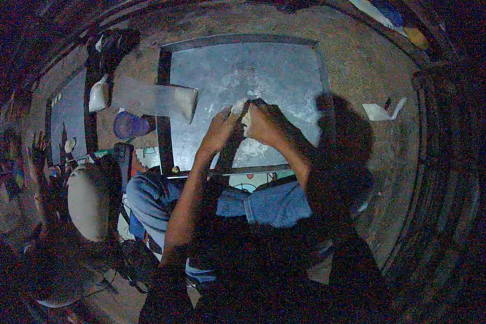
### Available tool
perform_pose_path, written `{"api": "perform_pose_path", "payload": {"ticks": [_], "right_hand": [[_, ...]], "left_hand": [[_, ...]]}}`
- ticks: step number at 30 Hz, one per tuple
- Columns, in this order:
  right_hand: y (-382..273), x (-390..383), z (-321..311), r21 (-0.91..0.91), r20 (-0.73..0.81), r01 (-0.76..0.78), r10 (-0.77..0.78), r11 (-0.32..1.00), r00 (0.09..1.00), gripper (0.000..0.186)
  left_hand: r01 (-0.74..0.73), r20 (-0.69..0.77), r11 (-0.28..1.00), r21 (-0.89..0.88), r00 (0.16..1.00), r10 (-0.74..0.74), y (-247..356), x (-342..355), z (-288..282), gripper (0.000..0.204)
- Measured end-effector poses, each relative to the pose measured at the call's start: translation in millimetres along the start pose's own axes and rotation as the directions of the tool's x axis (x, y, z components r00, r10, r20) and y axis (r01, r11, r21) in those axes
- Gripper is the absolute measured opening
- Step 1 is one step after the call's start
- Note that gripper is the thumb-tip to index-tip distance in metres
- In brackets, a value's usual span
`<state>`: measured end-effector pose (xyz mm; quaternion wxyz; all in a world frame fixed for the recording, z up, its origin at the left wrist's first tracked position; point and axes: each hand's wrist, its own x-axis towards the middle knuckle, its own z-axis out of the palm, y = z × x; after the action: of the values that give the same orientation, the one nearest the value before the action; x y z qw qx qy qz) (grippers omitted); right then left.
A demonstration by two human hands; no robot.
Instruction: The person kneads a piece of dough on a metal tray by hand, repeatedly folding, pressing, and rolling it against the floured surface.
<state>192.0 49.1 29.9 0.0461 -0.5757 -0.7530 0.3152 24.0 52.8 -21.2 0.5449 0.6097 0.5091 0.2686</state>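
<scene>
Over the middle of a shallow metal tray, my left hand and my right hand meet with their fingers closed. Between them is a pale, soft lump that looks like dough. The fingers hide much of it, and the dim light blurs its outline. White powder is smeared over the tray around my hands. A clear plastic bag with pale powder in its end lies across the tray's left rim, just left of my left hand.
Left of the tray are a purple-blue cup, a small white filled bag and a black bag. Farther left is a second tray, near another person's arm. White folded paper lies on the floor at right.
</scene>
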Motion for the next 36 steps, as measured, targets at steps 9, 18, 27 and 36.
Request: {"api": "perform_pose_path", "payload": {"ticks": [9,18,27,36], "right_hand": [[10.8,1.2,20.5,-0.162,-0.194,-0.045,0.013,0.986,0.981,0.028],[25.0,-2.8,10.7,-0.141,-0.145,0.063,-0.083,0.988,0.986,0.044],[43.4,19.7,11.5,0.32,-0.179,0.141,-0.087,0.937,0.98,0.053],[8.8,13.6,23.1,0.031,-0.512,-0.153,0.148,0.988,0.846,0.032]], "left_hand": [[-0.153,0.07,0.945,0.289,0.988,0.138,-10.1,-0.8,-6.6,0.05],[0.011,0.019,0.989,-0.149,1.0,-0.008,-8.8,-1.7,-13.8,0.042],[0.039,-0.019,0.96,-0.277,0.999,-0.046,3.8,-5.5,-15.9,0.033],[0.069,-0.109,0.945,-0.319,0.988,-0.109,13.6,-10.9,2.7,0.042]]}}
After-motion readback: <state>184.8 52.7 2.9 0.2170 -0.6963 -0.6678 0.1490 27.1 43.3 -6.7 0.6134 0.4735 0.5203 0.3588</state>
